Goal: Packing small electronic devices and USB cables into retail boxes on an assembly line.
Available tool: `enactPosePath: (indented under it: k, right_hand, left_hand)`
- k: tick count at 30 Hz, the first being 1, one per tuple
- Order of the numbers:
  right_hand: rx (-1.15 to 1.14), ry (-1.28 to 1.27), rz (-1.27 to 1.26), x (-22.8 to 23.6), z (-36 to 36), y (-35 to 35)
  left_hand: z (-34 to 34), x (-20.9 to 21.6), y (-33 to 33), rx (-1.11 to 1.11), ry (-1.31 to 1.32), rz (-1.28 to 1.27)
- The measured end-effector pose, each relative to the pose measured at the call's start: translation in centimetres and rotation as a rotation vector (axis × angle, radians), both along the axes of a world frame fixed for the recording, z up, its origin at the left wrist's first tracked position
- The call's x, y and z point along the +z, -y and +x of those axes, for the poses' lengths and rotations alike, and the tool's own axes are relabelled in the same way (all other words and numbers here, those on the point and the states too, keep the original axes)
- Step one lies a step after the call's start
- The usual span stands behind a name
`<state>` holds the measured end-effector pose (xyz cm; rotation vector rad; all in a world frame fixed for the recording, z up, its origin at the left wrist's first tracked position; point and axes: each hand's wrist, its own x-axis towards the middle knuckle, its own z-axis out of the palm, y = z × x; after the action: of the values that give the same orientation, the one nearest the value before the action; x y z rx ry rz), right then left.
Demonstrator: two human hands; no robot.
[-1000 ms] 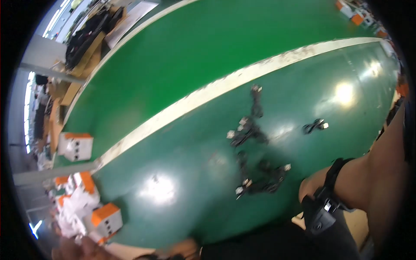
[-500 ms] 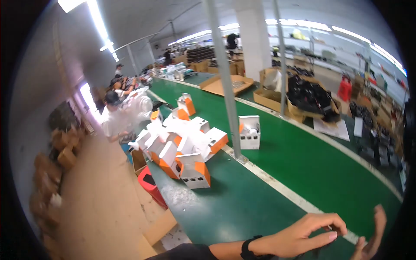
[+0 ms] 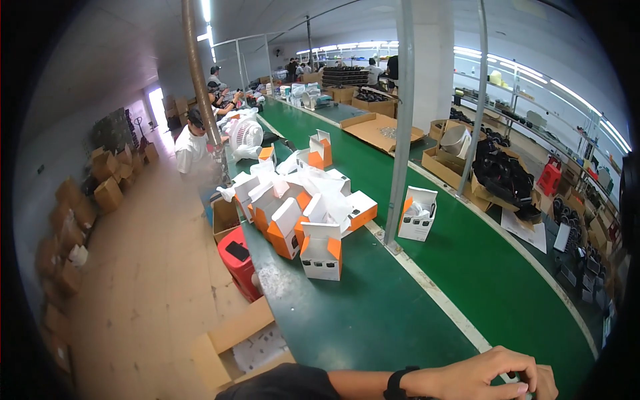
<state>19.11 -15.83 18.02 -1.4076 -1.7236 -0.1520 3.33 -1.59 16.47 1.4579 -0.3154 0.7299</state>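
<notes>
At the lower right my left hand [image 3: 481, 375], with a black band on its wrist, is over the workbench. Its fingers are curled and the thumb is bent toward them; whatever lies between them, if anything, cannot be made out. My right hand [image 3: 547, 383] is right beside it, partly behind its fingers and cut by the lower edge, so its grip is hidden. Away to the left, a cluster of open white and orange boxes [image 3: 323, 259] sits on the green bench [image 3: 373, 320], with white plastic bags [image 3: 321, 187] over them. One open box [image 3: 418, 215] stands alone on the green conveyor belt [image 3: 493, 267].
Metal posts [image 3: 404, 133] rise along the belt's edge. Left of the bench are a red stool [image 3: 239, 263] with a dark phone-like object on it and an open carton [image 3: 223, 357]. A person in white [image 3: 192, 148] is farther along. Carton stacks [image 3: 107, 190] line the left wall.
The view has swung left and away from the bench. My right hand, whose fingers were spread apart from the left, has come against my left hand.
</notes>
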Motion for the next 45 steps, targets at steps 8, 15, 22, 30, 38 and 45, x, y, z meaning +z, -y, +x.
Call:
enactPosePath:
  k: [8,15,22,30,38,45]
  right_hand:
    - [-0.15,-0.081,0.031,-1.4,2.0,1.8]
    - [-0.091,-0.066,-0.082,0.0,2.2,2.6]
    - [-0.106,-0.069,-0.146,0.1,2.3,3.2]
    - [-0.107,-0.002,-0.115,0.9,1.5,2.8]
    - [0.017,-0.084,-0.046,0.7,1.8,2.8]
    - [0.123,-0.084,-0.103,0.9,2.2,3.0]
  left_hand:
    - [0.7,-0.3,0.6,0.01,0.179,0.141]
    - [1.1,-0.6,0.9,-0.028,0.172,0.16]
    - [1.1,-0.6,1.0,-0.042,0.191,0.17]
    - [1.0,-0.8,0.9,-0.061,0.178,0.152]
    - [0.2,-0.3,0.8,-0.131,0.128,0.081]
    - [-0.2,0.0,0.5,-0.196,0.036,0.081]
